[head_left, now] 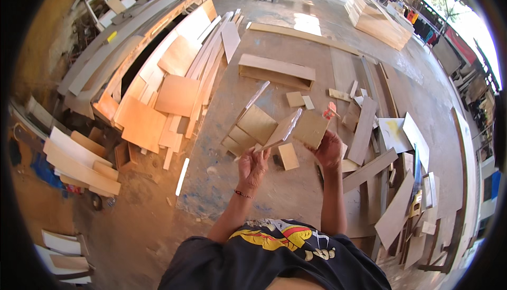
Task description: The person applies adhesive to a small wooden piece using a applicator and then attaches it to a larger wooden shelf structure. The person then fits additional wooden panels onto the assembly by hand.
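While L hand (253, 168) clamps a part-joined wood unit (257, 122), R hand (329, 150) grips a sq. panel (310, 128) apparently unfixed, w/ far box frame (277, 68) seemingly assembled & boards (363, 131) at right loose.

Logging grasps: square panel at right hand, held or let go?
Held: the right hand grips the square panel by its lower right edge.
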Motion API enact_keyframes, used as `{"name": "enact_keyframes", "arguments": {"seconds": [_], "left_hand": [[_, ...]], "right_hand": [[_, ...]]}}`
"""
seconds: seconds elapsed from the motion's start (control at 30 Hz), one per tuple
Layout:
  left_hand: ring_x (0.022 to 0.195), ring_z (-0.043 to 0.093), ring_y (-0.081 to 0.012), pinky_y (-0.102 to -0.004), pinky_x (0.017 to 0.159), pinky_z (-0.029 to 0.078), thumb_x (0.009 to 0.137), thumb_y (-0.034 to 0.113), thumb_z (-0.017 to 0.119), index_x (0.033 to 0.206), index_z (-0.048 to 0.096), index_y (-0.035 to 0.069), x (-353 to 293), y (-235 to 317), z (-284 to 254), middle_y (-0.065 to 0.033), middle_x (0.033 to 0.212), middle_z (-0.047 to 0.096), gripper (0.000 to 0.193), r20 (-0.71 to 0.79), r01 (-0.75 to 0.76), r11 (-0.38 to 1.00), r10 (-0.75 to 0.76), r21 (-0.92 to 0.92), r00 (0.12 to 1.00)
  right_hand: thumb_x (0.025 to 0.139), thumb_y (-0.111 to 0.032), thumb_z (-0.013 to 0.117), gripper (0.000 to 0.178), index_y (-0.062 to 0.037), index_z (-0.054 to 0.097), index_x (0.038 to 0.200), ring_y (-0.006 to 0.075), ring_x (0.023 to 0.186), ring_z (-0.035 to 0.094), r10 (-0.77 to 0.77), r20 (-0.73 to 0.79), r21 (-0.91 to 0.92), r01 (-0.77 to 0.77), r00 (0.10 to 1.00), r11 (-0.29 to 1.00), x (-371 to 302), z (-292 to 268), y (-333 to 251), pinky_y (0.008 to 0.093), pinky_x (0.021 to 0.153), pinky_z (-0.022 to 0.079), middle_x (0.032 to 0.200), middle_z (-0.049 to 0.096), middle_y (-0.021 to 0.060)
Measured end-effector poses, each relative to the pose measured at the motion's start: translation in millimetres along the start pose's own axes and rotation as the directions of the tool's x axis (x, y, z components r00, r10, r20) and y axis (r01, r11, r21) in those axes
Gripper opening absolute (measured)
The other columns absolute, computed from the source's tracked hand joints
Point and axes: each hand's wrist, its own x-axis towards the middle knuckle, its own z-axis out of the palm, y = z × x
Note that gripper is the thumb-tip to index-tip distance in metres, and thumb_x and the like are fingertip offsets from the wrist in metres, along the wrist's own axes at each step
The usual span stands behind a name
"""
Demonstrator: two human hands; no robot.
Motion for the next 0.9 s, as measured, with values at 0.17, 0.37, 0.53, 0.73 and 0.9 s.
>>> {"name": "enact_keyframes", "arguments": {"seconds": [0.17,0.37,0.53,0.73,0.9], "left_hand": [[0.125,0.039,-0.0338,-0.0372,0.091,0.051,0.086,-0.001,0.043,0.1,0.054,-0.018,0.1,-4.0,6.9,-0.031,0.122,0.047,0.025,0.021,0.009,1.0,-0.009,0.019,1.0],[0.125,0.04,-0.0345,-0.0371,0.09,0.052,0.085,-0.001,0.042,0.108,0.049,-0.019,4.4,-9.6,10.6,-0.0298,0.125,0.045,0.03,-0.007,0.02,0.999,-0.02,-0.033,1.0],[0.124,0.04,-0.0341,-0.0371,0.09,0.052,0.085,-0.001,0.041,0.116,0.043,-0.019,-0.2,-2.6,4.9,-0.0292,0.13,0.04,0.035,0.084,-0.002,1.0,0.0,0.021,0.996],[0.123,0.043,-0.0319,-0.0358,0.091,0.052,0.084,-0.002,0.041,0.119,0.042,-0.016,4.3,1.0,-0.4,-0.0276,0.134,0.036,0.037,0.063,-0.042,0.999,0.043,-0.013,0.997],[0.12,0.046,-0.0312,-0.0346,0.091,0.051,0.085,-0.003,0.04,0.124,0.04,-0.013,8.0,-1.7,4.0,-0.0229,0.136,0.036,0.04,0.086,-0.082,0.996,0.084,-0.025,0.993]], "right_hand": [[0.091,-0.023,0.043,0.035,0.0036,0.055,0.11,0.0298,0.101,0.06,-0.026,0.04,0.138,0.02,0.999,0.99,7.8,34.0,-11.5,0.0435,0.087,0.048,0.109,0.061,0.0145],[0.082,-0.02,0.056,0.034,0.0022,0.053,0.108,0.0297,0.092,0.063,0.013,-0.264,0.064,0.004,0.964,0.998,4.2,-35.1,44.5,0.0399,0.082,0.053,0.1,0.063,0.0155],[0.078,-0.025,0.054,0.06,0.0087,0.038,0.125,0.0383,0.116,0.048,0.137,-0.004,0.254,-0.132,0.991,0.958,-17.3,33.6,69.2,0.0577,0.095,0.039,0.125,0.046,0.0267],[0.075,-0.028,0.048,0.062,0.0056,0.04,0.127,0.0343,0.11,0.052,-0.017,-0.012,-0.053,0.016,1.0,0.998,-3.0,82.6,16.2,0.0585,0.087,0.043,0.122,0.05,0.0234],[0.072,-0.023,0.065,0.061,0.005,0.045,0.123,0.0286,0.105,0.055,-0.138,0.099,-0.73,0.166,0.986,0.663,13.7,175.7,-47.7,0.0406,0.087,0.047,0.116,0.055,0.0185]]}}
